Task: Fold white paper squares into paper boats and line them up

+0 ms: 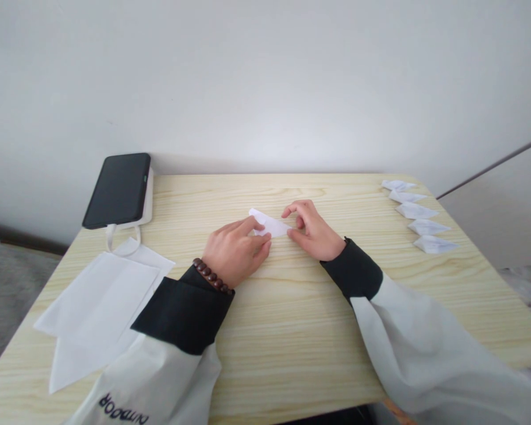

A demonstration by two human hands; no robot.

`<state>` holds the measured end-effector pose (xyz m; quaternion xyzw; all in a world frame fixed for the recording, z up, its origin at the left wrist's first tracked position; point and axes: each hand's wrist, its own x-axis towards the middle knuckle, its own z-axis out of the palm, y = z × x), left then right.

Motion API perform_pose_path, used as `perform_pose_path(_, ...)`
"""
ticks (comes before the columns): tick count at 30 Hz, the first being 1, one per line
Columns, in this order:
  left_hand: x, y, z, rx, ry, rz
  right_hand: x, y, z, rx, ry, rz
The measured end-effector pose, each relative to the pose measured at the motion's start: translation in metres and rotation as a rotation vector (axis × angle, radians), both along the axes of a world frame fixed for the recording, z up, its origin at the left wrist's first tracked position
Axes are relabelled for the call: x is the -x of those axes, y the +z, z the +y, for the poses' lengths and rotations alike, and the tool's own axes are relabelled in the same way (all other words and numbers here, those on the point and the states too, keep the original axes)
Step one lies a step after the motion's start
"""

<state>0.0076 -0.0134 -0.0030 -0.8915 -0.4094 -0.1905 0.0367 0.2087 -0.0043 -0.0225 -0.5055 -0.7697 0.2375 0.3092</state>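
Observation:
A small piece of folded white paper (274, 226), narrow and pointed at its right end, lies on the table in front of me. My left hand (236, 248) grips its left part, fingers closed over it and hiding some of it. With the thumb, my right hand (312, 231) touches the pointed right tip. Its index finger is curled and raised above the paper, apart from the thumb, so that hand does not grip the paper.
Several folded white paper pieces (418, 211) stand in a row at the back right. Loose white sheets (106, 295) overlap at the left. Behind them, a black phone (118, 190) leans on a white stand or box with a white cable (124, 242). A wall closes off the table's back edge.

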Motion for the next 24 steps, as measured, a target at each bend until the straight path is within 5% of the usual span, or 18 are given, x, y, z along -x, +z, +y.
perform_pose_path(9,0.0,-0.001,-0.001,0.01,-0.027,-0.019,0.013,-0.005,-0.003,-0.121,-0.127,-0.099)
perform_pose_path(19,0.004,0.005,-0.001,0.104,-0.026,-0.018,-0.002,0.001,0.0,-0.023,0.021,0.007)
perform_pose_path(24,0.007,0.002,0.001,0.03,-0.042,-0.038,0.003,-0.007,-0.002,-0.108,-0.013,-0.073)
